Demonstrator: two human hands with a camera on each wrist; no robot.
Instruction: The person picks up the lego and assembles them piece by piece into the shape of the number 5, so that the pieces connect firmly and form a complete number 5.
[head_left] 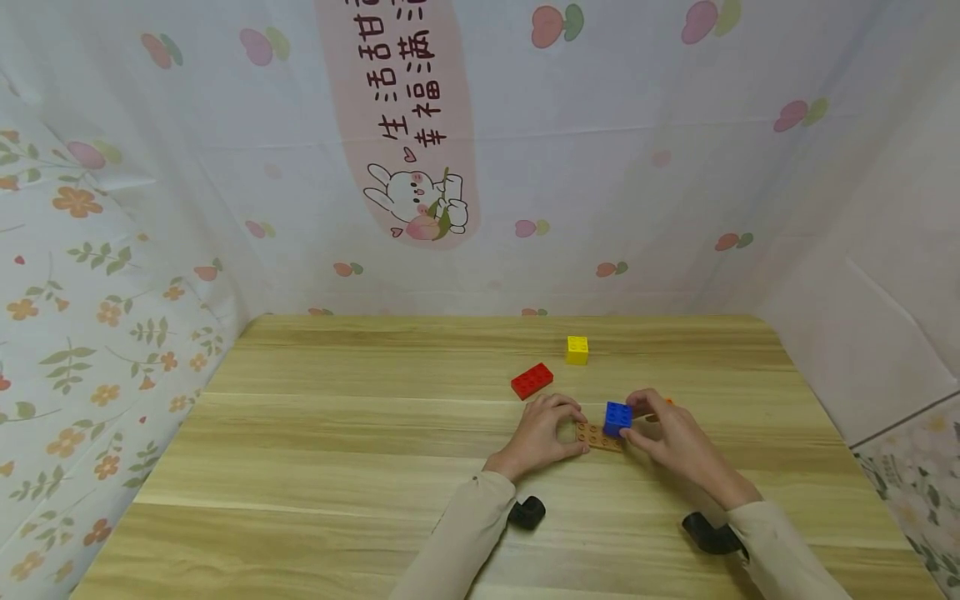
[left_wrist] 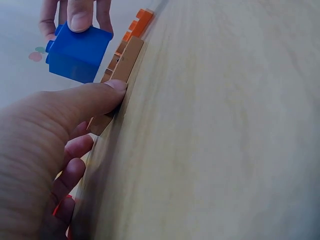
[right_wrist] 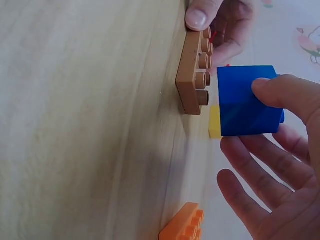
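A long brown building brick (head_left: 592, 437) lies studs up on the wooden table, and my left hand (head_left: 542, 433) grips its left end between thumb and fingers. My right hand (head_left: 677, 440) pinches a square blue brick (head_left: 618, 418) between thumb and fingertips. In the right wrist view the blue brick (right_wrist: 247, 100) is held apart from the studs of the brown brick (right_wrist: 190, 75), over its right part. The left wrist view has the left thumb pressed on the side of the brown brick (left_wrist: 125, 60), the blue brick (left_wrist: 80, 52) tilted above it.
Beyond the left hand lies a red brick (head_left: 532, 381), with a yellow brick (head_left: 577, 350) farther back. An orange brick (right_wrist: 182, 225) sits to the right, mostly behind the right hand in the head view. A patterned curtain (head_left: 495, 167) hangs behind the wooden table (head_left: 337, 433).
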